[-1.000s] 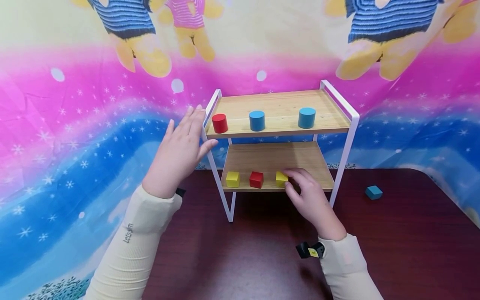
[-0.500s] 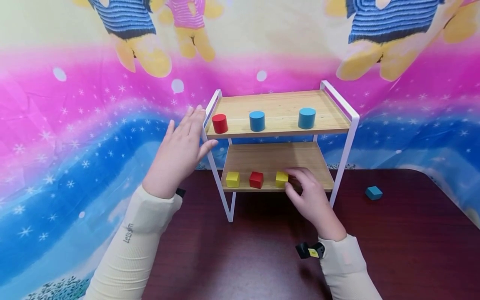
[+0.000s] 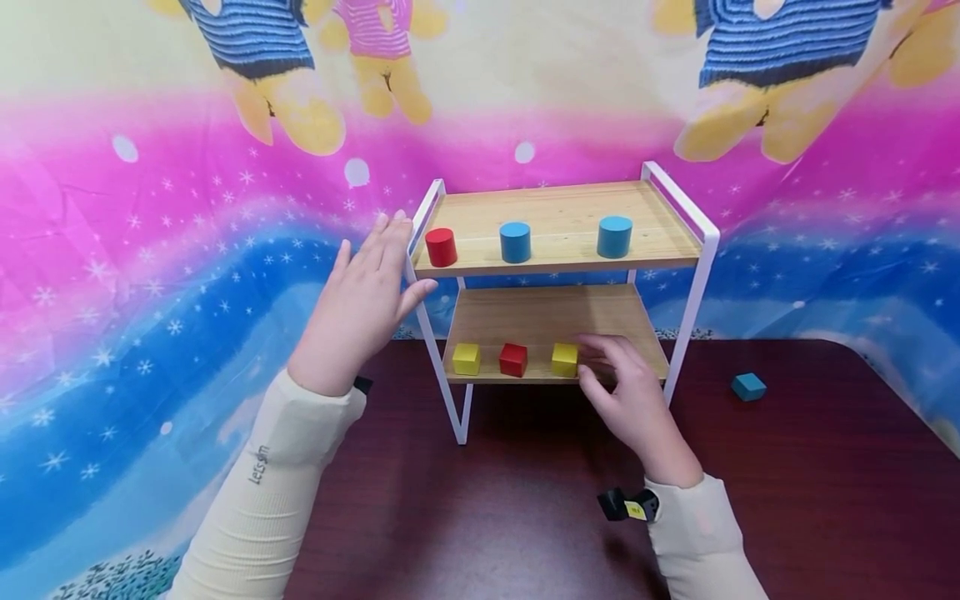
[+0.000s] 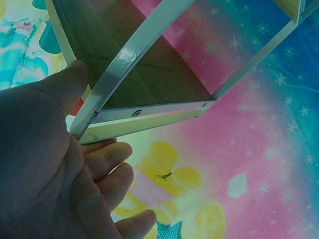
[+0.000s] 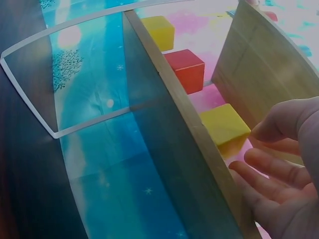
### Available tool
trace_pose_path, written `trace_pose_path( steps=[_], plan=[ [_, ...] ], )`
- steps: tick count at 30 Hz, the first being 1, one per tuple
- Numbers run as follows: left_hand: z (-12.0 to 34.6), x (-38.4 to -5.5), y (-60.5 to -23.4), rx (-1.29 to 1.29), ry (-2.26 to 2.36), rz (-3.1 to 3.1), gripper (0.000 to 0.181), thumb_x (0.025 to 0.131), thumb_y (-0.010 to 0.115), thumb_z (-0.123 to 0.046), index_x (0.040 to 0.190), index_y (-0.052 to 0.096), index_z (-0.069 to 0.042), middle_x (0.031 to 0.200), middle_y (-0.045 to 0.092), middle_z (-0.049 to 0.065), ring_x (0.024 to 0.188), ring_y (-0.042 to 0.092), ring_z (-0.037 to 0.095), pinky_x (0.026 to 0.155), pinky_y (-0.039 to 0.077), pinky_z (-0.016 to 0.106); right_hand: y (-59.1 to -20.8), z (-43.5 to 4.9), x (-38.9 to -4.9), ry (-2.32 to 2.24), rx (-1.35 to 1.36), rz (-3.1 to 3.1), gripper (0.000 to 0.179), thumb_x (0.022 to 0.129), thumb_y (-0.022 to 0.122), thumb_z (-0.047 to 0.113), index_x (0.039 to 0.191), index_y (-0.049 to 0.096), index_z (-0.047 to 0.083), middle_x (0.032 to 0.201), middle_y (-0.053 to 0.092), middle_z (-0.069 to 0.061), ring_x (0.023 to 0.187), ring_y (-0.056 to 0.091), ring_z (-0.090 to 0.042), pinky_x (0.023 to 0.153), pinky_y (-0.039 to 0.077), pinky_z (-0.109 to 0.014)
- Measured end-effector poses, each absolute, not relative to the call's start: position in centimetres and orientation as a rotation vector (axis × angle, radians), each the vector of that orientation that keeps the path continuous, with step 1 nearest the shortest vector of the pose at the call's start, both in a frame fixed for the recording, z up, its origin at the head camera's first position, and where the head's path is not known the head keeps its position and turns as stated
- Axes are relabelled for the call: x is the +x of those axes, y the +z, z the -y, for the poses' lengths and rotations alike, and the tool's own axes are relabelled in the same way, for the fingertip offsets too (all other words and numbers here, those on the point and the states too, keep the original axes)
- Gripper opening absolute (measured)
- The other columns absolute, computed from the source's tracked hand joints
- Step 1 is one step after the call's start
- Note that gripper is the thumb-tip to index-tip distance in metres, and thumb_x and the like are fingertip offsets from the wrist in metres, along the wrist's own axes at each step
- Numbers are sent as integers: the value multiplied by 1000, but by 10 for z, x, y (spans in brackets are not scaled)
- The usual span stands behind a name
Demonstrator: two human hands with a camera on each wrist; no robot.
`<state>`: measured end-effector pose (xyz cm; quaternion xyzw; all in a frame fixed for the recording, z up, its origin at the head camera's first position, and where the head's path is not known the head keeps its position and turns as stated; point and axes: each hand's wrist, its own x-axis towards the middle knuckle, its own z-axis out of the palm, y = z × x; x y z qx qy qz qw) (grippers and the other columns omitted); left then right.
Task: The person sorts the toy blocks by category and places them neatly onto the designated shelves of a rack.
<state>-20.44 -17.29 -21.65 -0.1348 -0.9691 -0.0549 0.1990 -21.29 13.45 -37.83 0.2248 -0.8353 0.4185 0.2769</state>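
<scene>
On lower shelf (image 3: 600, 321), small yellow cube (image 3: 564, 359) sits just beside right hand (image 3: 633, 400), grip spread.

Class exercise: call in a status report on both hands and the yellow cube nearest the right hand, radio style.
Left hand flat against shelf frame. Right hand open, off yellow cube. Cube on lower shelf, beside red cube. Nothing blocking.

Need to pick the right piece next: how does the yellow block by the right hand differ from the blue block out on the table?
The yellow block sits on the rack's lower shelf, in a row with a red block and another yellow block; the blue block lies alone on the dark table, right of the rack. The right hand is beside the yellow one, its fingers relaxed and off it; the blue one is away from both hands. Both look like small cubes of similar size.
</scene>
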Motion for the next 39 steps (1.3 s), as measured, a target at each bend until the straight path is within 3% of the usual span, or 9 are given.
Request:
trace_pose_path(
  steps=[6, 10, 13, 15, 23, 32, 39],
  plan=[
    [173, -205, -216, -376, -157, 2715, 85, 100, 61, -44, 163, 14, -11, 168, 20, 12, 156, 12, 27, 122, 10, 62, -376, -144, -207, 1095, 620, 2216, 37, 91, 68, -1, 127, 65, 1, 121, 66, -15, 100, 70, -29, 82, 60, -46],
    [172, -205, -216, -366, -156, 2718, 86, 100, 61, -44, 163, 14, -11, 168, 19, 12, 156, 12, 27, 122, 10, 62, -371, -149, -201, 1053, 610, 2201, 38, 90, 71, -2, 128, 65, 2, 120, 67, -13, 99, 70, -27, 83, 59, -24],
    [172, -205, -216, -363, -157, 2719, 86, 100, 61, -44, 163, 14, -11, 168, 19, 12, 156, 12, 27, 122, 10, 62, -366, -153, -196, 1050, 592, 2188, 39, 89, 71, -2, 128, 66, 5, 120, 67, -12, 97, 71, -27, 84, 49, -7],
    [172, -205, -217, -363, -161, 2720, 86, 100, 62, -44, 163, 14, -11, 168, 19, 12, 156, 12, 27, 122, 10, 62, -364, -156, -192, 1052, 583, 2174, 40, 89, 71, -3, 128, 67, 6, 120, 67, -11, 96, 71, -27, 85, 44, -3],
    [173, -204, -217, -355, -168, 2716, 85, 100, 61, -43, 163, 14, -11, 168, 20, 12, 156, 12, 27, 122, 11, 62, -354, -170, -184, 994, 543, 2123, 39, 88, 72, -4, 125, 69, 4, 117, 69, -11, 96, 68, -21, 89, 43, -3],
    [174, -204, -217, -365, -167, 2704, 84, 100, 61, -43, 163, 15, -11, 168, 20, 11, 156, 12, 27, 122, 11, 62, -349, -186, -180, 1006, 485, 2060, 38, 87, 71, -6, 124, 71, 5, 114, 71, -11, 97, 58, 7, 83, 43, -5],
    [173, -204, -217, -373, -166, 2709, 85, 100, 61, -44, 163, 15, -11, 168, 19, 11, 156, 11, 26, 122, 11, 62, -345, -198, -176, 1066, 437, 2008, 40, 87, 71, -9, 124, 72, 5, 111, 69, -9, 96, 59, 8, 86, 44, -4]
  ],
)
